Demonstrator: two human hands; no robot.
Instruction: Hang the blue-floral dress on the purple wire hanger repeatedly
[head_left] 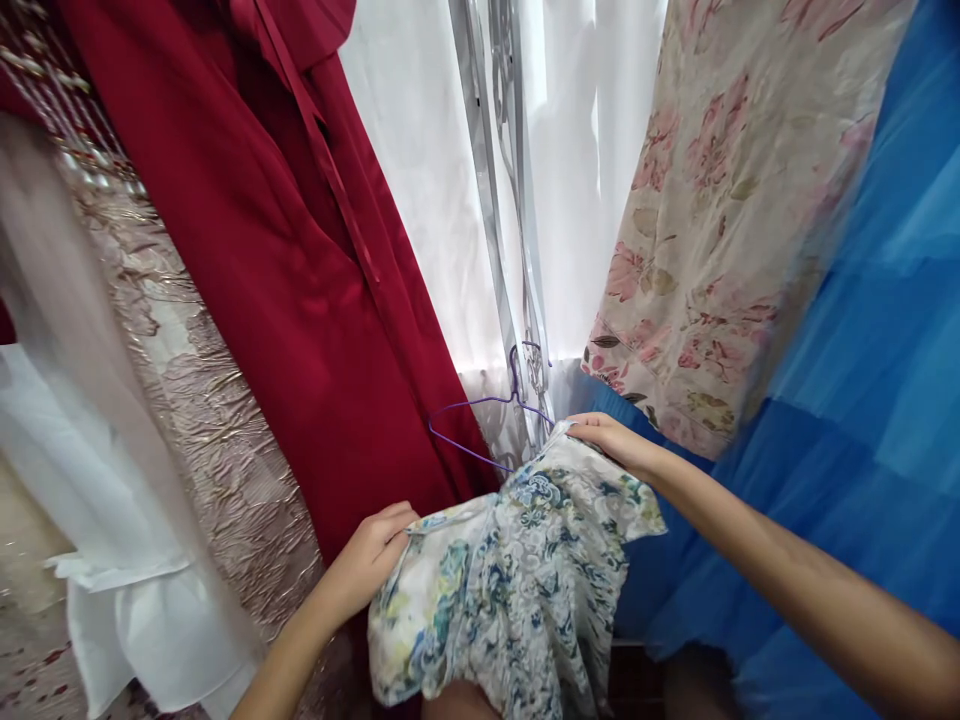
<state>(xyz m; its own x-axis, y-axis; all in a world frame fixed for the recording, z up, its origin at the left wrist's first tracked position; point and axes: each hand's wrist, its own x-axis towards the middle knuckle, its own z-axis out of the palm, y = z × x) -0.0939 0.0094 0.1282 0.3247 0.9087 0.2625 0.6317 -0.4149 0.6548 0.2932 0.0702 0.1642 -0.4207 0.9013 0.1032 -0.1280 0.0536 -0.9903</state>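
Observation:
A white blouse-like garment with blue, green and yellow flowers (532,560) spreads between my two hands, its ruched body hanging low. My left hand (379,548) grips its upper edge by the left sleeve, fingers over the cloth. At the other shoulder my right hand (604,438) pinches the neckline edge. Behind it a thin purple wire hanger (465,402) hangs with its hook up. The hanger's right end passes behind or into the garment; which one, I cannot tell. Its left end sticks out bare.
Silver-grey ribbons (487,180) hang down before a white curtain (412,160). On the left hang a dark red garment (300,280), a pinkish textured fabric (225,420) and a white ruffled piece (142,600). A pink floral cloth (690,220) and blue layered fabric (847,430) hang on the right.

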